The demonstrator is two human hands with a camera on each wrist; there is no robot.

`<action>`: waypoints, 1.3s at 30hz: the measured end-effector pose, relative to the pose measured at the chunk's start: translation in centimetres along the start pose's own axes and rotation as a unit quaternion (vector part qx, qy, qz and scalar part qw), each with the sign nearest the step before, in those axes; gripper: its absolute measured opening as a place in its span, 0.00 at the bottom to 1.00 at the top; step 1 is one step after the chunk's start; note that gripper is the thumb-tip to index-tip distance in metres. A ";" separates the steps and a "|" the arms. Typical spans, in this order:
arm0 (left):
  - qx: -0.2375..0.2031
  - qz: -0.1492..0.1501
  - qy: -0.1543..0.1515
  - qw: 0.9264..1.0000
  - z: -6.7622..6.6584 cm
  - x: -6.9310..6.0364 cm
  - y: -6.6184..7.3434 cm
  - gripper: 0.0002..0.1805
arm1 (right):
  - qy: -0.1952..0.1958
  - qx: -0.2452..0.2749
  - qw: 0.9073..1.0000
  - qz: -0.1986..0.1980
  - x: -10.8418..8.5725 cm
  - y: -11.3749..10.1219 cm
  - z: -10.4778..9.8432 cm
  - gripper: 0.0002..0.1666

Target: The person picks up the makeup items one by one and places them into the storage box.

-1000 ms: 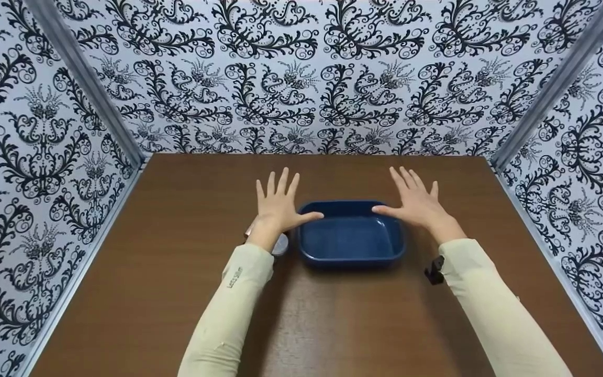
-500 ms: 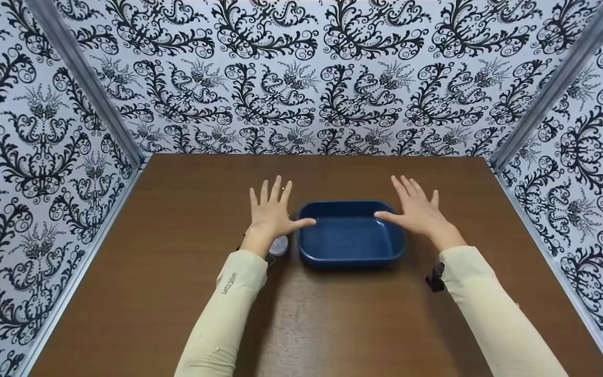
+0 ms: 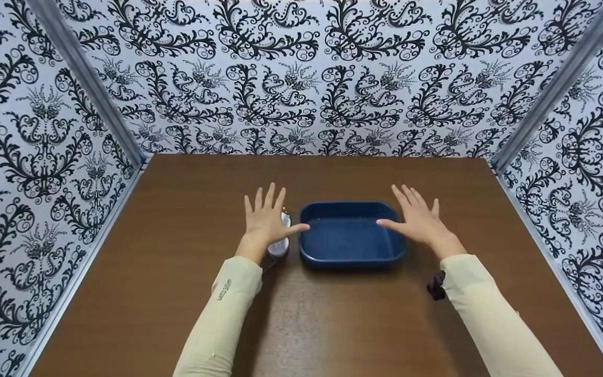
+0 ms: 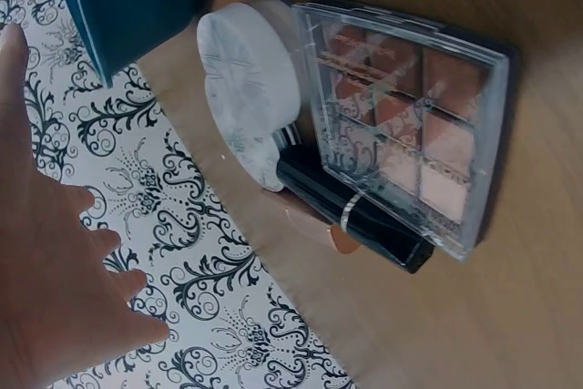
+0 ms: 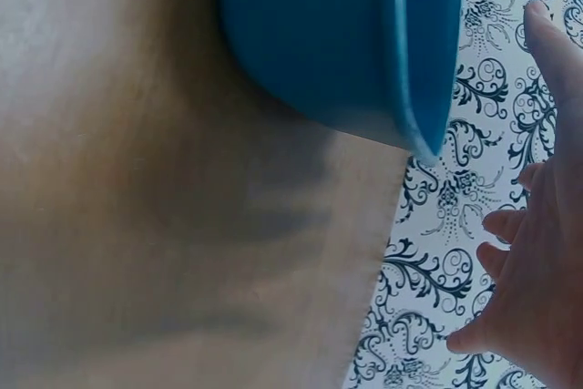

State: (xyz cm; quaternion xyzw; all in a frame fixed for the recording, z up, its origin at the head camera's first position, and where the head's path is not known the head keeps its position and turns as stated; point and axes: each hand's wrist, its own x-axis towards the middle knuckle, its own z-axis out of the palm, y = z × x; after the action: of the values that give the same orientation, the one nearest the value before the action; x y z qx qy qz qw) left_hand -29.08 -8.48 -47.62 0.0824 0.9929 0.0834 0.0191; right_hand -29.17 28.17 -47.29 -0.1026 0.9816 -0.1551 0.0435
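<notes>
A deep blue rectangular dish (image 3: 351, 238) stands on the table between the two hands. My left hand (image 3: 265, 224) hovers at the dish's left side, fingers spread and thumb near the rim, holding nothing. Beneath it, mostly hidden in the head view, lies a makeup group. The left wrist view shows an eyeshadow palette (image 4: 401, 125) with a clear lid, a white round container (image 4: 250, 66), a black tube (image 4: 351, 211) with a silver band, and a copper-coloured piece (image 4: 314, 225) partly covered. My right hand (image 3: 421, 222) hovers by the dish's right end, fingers straight, also holding nothing.
The brown wooden table (image 3: 176, 262) is bounded by patterned walls (image 3: 301, 78) at the back and both sides, with grey posts at the back corners. A dark wrist device (image 3: 436, 285) hangs under the right sleeve.
Both hands have drawn back slightly toward the person. The left has also shifted left, revealing more of the white round container. The dish has not moved.
</notes>
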 end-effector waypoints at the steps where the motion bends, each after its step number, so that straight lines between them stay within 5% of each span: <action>1: -0.001 -0.001 0.000 1.000 0.1 -0.1 -0.1 0.64 | -0.001 0.002 1.000 -0.001 -0.1 0.1 0.1 0.62; 39: -0.025 -0.030 -0.004 0.999 3.0 -1.5 -3.5 0.64 | 0.015 -0.049 0.999 0.003 -1.2 1.0 4.5 0.61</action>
State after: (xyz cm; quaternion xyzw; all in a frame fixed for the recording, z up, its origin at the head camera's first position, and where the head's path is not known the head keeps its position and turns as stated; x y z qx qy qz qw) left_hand -27.96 -11.64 -51.18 0.0523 0.9925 0.1071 0.0278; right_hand -27.69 28.04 -51.84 -0.0991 0.9889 -0.1080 0.0237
